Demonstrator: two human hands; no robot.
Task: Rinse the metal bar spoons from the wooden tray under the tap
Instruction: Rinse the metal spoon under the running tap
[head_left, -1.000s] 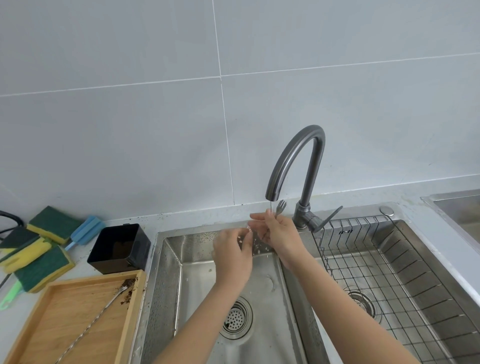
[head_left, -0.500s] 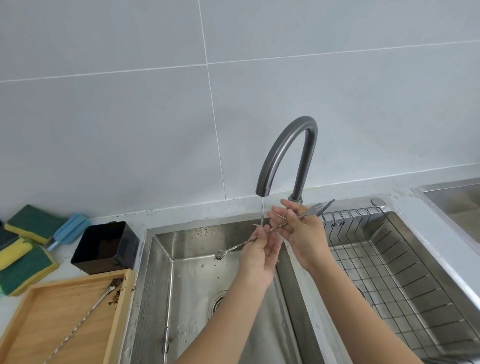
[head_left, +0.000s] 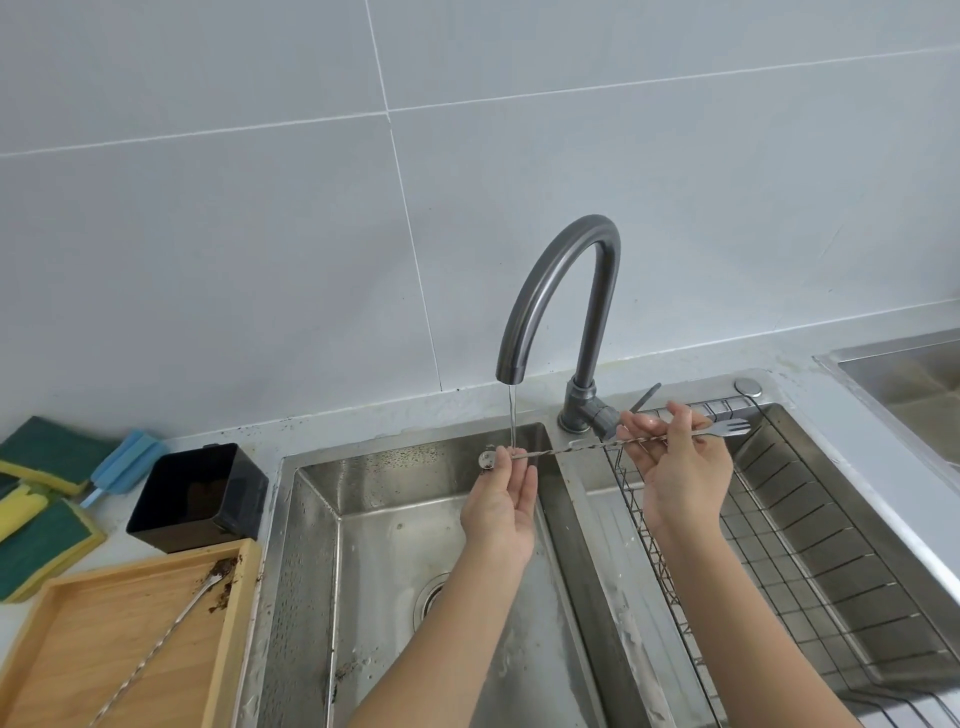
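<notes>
A long twisted metal bar spoon (head_left: 576, 448) lies level over the sink, fork end to the right, bowl end to the left. My right hand (head_left: 680, 467) pinches its stem near the fork end. My left hand (head_left: 501, 499) holds the stem beside the bowl, right under the thin stream from the grey tap (head_left: 566, 301). A second bar spoon (head_left: 171, 629) lies in the wooden tray (head_left: 57, 670) at the lower left, its end in dark crumbs.
Below the hands is the steel left sink basin (head_left: 363, 582) with its drain. A wire rack (head_left: 810, 561) fills the right basin. A black container (head_left: 197, 493) stands behind the tray. Green-yellow sponges (head_left: 41, 525) and a blue brush lie far left.
The spoon has been drawn to the right and levelled. My right hand moved right over the rack with the fork end, and my left hand now sits near the bowl under the stream.
</notes>
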